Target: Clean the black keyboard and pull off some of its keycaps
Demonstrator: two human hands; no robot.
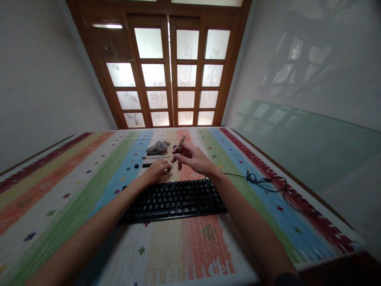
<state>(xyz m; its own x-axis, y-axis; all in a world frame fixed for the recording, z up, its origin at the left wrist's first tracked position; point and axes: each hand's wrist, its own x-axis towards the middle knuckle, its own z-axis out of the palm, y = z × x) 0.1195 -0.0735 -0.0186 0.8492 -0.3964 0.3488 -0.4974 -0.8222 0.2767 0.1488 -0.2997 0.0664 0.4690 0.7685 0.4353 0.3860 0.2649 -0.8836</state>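
Observation:
A black keyboard [175, 200] lies across the cloth below my forearms. Just beyond its back edge, my right hand [190, 159] is closed on a keycap puller [180, 146], which has a slim dark handle pointing up and thin wires running down toward the left. My left hand [157, 171] is beside the wire ends, its fingers curled around a small black keycap [169, 171]; the fingers partly hide it. Several loose black keycaps [146, 165] sit behind my left hand, with one lone keycap [136, 166] farther left.
A crumpled grey cloth [158, 147] lies past the hands, with a thin rod [156, 158] in front of it. The keyboard's black cable [262, 180] loops over the right side. A striped tablecloth [119, 246] covers the table; wooden glazed doors [171, 71] stand behind.

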